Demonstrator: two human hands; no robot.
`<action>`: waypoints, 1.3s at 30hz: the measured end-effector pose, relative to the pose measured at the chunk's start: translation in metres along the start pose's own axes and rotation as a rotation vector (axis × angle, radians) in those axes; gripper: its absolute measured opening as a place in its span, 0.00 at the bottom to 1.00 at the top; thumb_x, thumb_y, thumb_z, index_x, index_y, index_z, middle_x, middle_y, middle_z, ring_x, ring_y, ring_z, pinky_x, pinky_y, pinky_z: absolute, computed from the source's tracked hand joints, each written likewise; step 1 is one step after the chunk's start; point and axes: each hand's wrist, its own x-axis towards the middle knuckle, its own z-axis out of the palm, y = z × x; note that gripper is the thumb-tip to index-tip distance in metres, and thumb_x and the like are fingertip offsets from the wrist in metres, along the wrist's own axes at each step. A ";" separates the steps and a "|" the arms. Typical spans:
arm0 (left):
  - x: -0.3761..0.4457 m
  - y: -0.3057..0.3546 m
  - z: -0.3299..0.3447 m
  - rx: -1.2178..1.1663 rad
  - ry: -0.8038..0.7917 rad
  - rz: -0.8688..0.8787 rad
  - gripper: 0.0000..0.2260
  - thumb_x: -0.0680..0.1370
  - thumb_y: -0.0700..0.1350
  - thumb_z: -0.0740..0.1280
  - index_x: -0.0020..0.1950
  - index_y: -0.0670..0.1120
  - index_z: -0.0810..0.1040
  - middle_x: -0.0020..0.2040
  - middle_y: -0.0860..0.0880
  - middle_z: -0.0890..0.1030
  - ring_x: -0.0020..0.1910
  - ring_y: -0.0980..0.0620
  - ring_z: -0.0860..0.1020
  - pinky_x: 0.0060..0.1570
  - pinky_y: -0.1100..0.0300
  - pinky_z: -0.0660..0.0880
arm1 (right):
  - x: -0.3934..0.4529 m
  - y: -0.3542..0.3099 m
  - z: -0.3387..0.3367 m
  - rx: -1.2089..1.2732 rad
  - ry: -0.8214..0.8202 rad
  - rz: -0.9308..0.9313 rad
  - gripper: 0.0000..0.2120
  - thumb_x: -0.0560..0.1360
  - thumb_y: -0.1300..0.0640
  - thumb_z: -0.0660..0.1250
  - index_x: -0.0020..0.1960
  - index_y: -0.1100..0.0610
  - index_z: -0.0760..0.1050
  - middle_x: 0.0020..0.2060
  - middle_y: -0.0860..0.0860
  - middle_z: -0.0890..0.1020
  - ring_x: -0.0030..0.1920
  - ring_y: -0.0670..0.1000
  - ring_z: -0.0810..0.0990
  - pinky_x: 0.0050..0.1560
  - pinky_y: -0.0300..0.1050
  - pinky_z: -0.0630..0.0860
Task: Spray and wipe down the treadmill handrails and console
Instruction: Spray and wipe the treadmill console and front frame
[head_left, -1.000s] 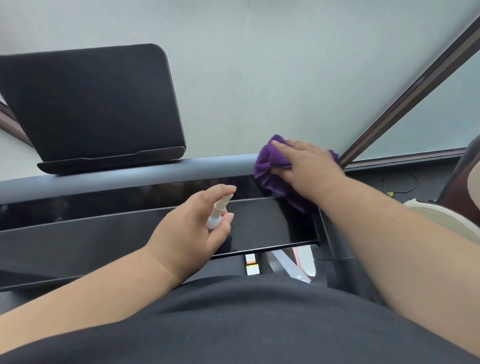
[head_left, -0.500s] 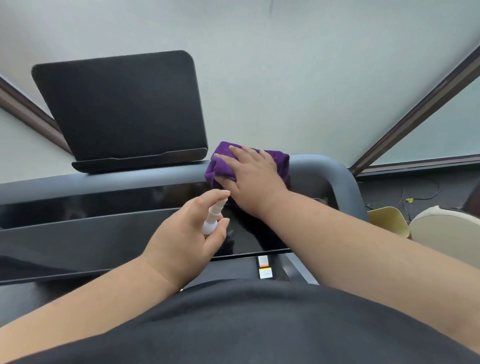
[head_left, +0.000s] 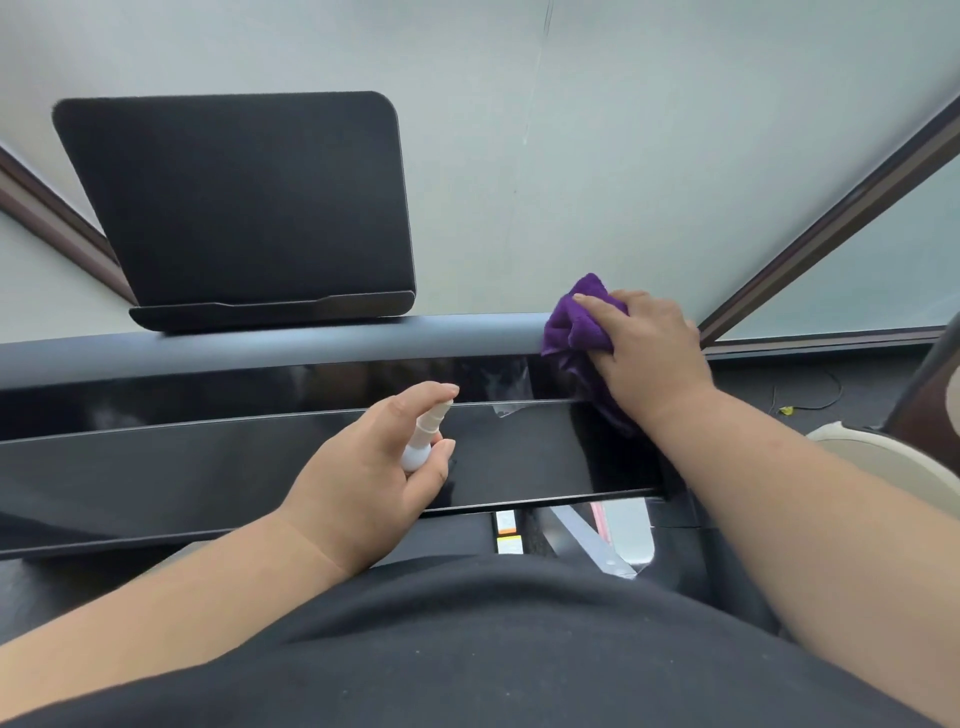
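Note:
A grey handrail bar (head_left: 311, 343) runs across the treadmill above the glossy black console (head_left: 208, 457). My right hand (head_left: 649, 353) presses a bunched purple cloth (head_left: 571, 327) onto the right end of the bar and the console's upper right corner. My left hand (head_left: 374, 473) grips a small white spray bottle (head_left: 423, 436) over the console's middle, its nozzle pointing up and to the right, my forefinger on top. A wet smear (head_left: 506, 389) shows on the console between my hands.
A black tablet holder (head_left: 244, 208) stands on the bar at the left. A frosted window with dark frame bars (head_left: 831, 218) is behind. A beige object (head_left: 893, 462) sits on the floor at the right, and the treadmill deck with labels (head_left: 506, 535) lies below.
My right hand slid the purple cloth along the bar from the middle back to the right end. My left hand kept its hold on the spray bottle over the console.

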 end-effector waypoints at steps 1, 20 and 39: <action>-0.001 -0.001 0.000 0.000 0.001 -0.001 0.22 0.78 0.52 0.67 0.69 0.64 0.64 0.45 0.62 0.76 0.42 0.58 0.76 0.42 0.65 0.72 | 0.002 -0.002 -0.003 0.072 0.034 0.034 0.22 0.78 0.49 0.65 0.71 0.41 0.71 0.66 0.55 0.74 0.61 0.63 0.72 0.60 0.57 0.70; -0.002 -0.001 -0.012 -0.082 0.031 0.076 0.21 0.77 0.52 0.65 0.69 0.61 0.65 0.45 0.63 0.76 0.40 0.62 0.75 0.45 0.69 0.71 | -0.020 -0.117 0.045 0.113 -0.021 -0.248 0.27 0.69 0.52 0.72 0.67 0.43 0.72 0.67 0.53 0.71 0.60 0.60 0.70 0.59 0.56 0.67; -0.005 0.005 -0.012 -0.071 0.018 0.138 0.22 0.76 0.52 0.65 0.68 0.60 0.65 0.44 0.61 0.76 0.40 0.64 0.74 0.44 0.71 0.71 | -0.001 -0.162 0.041 0.145 -0.054 -0.266 0.29 0.72 0.51 0.67 0.72 0.44 0.64 0.70 0.52 0.65 0.65 0.58 0.65 0.64 0.55 0.64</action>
